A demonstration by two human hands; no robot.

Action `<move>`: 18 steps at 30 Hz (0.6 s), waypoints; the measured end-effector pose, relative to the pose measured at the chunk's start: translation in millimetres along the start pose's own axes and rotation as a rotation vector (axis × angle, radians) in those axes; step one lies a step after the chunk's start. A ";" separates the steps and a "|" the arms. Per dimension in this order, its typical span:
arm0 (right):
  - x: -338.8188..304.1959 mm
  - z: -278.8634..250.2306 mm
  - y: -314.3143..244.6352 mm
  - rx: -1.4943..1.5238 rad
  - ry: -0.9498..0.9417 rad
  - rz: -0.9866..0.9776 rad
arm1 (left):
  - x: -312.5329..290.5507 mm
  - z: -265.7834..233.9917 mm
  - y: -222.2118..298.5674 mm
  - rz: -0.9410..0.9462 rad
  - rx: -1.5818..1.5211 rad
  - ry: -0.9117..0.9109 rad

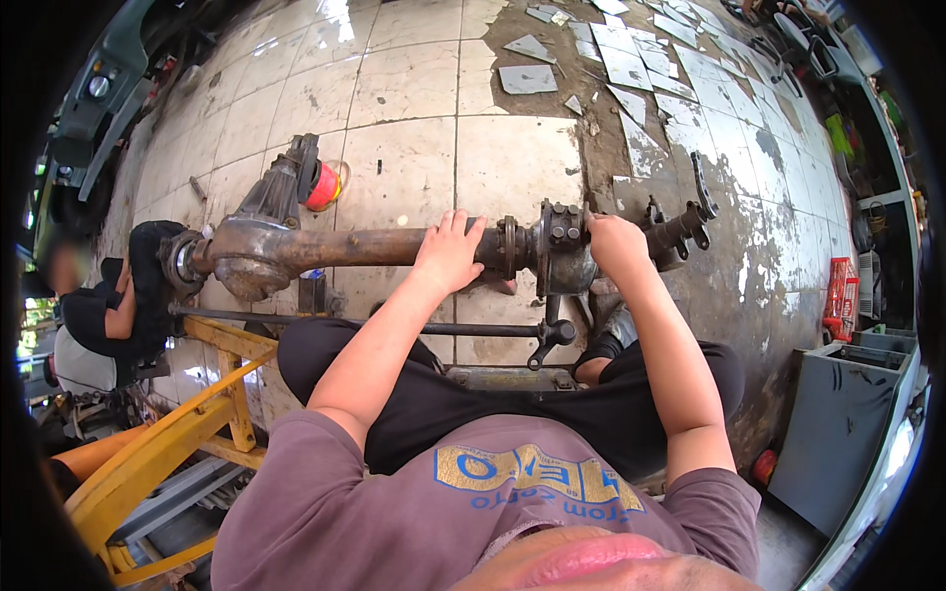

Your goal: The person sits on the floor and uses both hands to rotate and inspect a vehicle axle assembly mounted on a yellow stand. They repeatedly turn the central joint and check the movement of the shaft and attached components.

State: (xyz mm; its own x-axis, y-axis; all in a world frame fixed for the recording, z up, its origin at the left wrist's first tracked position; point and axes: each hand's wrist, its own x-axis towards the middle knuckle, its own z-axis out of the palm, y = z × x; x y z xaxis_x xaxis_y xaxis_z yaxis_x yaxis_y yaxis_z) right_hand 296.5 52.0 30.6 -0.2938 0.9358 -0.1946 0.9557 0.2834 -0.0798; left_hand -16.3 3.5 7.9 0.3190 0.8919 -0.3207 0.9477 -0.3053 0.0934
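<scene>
The axle housing (355,247) lay crosswise above the tiled floor (409,98), best steadied, it seemed, by the loosely spread left hand (449,256) while the right hand (618,246) curled at the bolted knuckle (565,229), grip unclear.

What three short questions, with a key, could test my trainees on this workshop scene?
1. Which hand lies across the long, rusty, round metal tube?
2. True or false: the angled yellow metal frame stands to the person's left.
3. Fill in: many of the pale floor tiles at the picture's upper right are ____.

Key:
1. The left hand.
2. True.
3. Broken.
</scene>
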 end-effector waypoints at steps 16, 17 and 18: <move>-1.6 -5.1 0.2 0.017 -0.013 -0.020 | -0.2 4.2 -0.1 -0.005 0.003 0.028; -4.9 -13.9 0.6 -0.032 -0.068 -0.048 | -1.4 4.6 -0.7 -0.014 0.006 0.024; -8.0 -23.4 -1.2 -0.084 -0.120 -0.070 | -0.4 4.6 -0.2 -0.006 0.010 0.030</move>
State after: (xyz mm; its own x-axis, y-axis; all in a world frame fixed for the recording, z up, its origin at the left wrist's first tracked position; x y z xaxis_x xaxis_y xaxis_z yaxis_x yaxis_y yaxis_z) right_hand 298.2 49.0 55.1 -0.3554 0.8828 -0.3074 0.9295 0.3684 -0.0168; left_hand -16.6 1.6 3.7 0.3137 0.9034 -0.2923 0.9494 -0.3030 0.0824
